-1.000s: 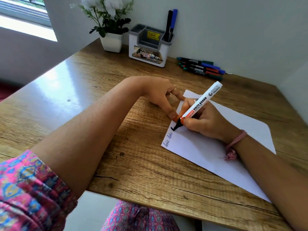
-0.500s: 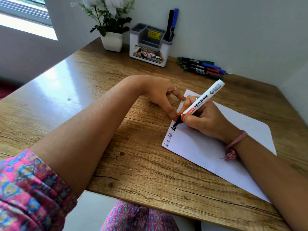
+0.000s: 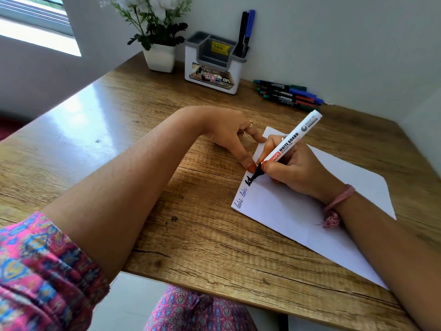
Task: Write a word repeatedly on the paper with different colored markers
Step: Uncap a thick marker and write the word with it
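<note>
Since a second ago: more thick black ink (image 3: pixel 250 180) laid down at the paper's near-left corner, marker tip shifted slightly along the line, barrel tilted a little more upright; left hand unmoved.

Wooden desk (image 3: pixel 119 130) carrying everything, pushed against a pale wall. White paper (image 3: pixel 310 225) lying flat and skewed on the desk's right half, one corner toward the left hand. Along its left edge, two small words in thin blue script (image 3: pixel 241 198), then the fresh black strokes just beyond them.

Right hand (image 3: pixel 298 170) resting on the paper, fingers curled tight round a white marker (image 3: pixel 290 142), pinching it low near the black tip, tip touching the sheet, cap end pointing up and away. Pink band (image 3: pixel 338 199) round the right wrist.

Left hand (image 3: pixel 229 137) at the paper's top-left corner, fingers spread and relaxed, gripping nothing, one fingertip pressing down just beside the marker tip, another touching the paper's far corner. Small ring (image 3: pixel 250 123) on one finger.

At the back of the desk: white pot of flowers (image 3: pixel 160 57), a grey-and-white holder (image 3: pixel 212 68) beside it with two pens (image 3: pixel 245 32) upright in its right compartment, and a row of spare markers (image 3: pixel 288 94) lying by the wall.
</note>
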`<state>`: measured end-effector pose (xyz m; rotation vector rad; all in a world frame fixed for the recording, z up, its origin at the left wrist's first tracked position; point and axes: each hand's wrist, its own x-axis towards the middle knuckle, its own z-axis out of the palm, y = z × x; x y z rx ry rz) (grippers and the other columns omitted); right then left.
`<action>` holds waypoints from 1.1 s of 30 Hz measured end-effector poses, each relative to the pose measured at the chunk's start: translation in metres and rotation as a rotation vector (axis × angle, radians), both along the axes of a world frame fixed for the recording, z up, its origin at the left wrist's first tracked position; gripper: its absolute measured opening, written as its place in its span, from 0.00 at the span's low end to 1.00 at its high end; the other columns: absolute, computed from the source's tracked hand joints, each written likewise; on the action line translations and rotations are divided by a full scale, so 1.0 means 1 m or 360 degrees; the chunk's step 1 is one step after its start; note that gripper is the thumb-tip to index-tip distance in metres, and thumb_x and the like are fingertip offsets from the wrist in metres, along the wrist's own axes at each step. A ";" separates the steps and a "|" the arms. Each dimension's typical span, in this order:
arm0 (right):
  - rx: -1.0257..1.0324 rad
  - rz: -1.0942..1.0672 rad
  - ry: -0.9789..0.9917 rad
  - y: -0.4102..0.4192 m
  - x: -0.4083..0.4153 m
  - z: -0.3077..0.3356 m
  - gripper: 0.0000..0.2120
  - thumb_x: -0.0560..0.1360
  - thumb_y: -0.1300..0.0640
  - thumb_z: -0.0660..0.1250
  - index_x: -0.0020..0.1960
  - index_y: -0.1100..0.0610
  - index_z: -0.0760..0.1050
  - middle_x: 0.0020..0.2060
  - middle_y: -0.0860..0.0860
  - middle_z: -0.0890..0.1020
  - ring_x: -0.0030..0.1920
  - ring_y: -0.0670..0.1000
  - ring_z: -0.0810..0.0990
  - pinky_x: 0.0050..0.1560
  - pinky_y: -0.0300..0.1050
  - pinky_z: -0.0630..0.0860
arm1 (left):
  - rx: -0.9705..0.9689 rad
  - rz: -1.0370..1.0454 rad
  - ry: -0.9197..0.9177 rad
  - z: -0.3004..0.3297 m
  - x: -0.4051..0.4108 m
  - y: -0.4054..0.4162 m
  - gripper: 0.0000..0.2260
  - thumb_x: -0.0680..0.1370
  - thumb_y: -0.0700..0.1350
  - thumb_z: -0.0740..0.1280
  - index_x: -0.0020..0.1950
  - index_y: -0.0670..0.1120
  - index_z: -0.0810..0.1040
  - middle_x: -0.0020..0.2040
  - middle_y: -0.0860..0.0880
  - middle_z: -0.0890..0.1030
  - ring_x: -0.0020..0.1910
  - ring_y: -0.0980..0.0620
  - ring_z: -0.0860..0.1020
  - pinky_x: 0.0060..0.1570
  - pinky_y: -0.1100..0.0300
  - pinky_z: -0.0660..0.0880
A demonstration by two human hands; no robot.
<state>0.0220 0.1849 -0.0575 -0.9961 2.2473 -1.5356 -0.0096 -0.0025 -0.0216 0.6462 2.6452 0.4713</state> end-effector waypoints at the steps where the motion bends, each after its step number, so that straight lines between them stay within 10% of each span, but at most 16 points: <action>1: 0.0011 -0.0035 0.0018 -0.001 0.000 0.000 0.06 0.63 0.58 0.68 0.36 0.58 0.72 0.26 0.46 0.78 0.27 0.43 0.76 0.28 0.34 0.72 | -0.0006 0.0003 0.0000 0.000 0.000 0.000 0.34 0.65 0.62 0.73 0.69 0.61 0.66 0.36 0.58 0.68 0.35 0.58 0.68 0.35 0.63 0.62; 33: -0.0033 -0.0150 0.0020 -0.002 0.002 0.003 0.05 0.65 0.59 0.67 0.36 0.58 0.71 0.24 0.46 0.76 0.25 0.43 0.74 0.26 0.35 0.72 | 0.0166 0.0101 -0.0131 -0.003 -0.003 -0.003 0.35 0.69 0.56 0.73 0.72 0.56 0.61 0.40 0.54 0.74 0.39 0.57 0.73 0.40 0.61 0.67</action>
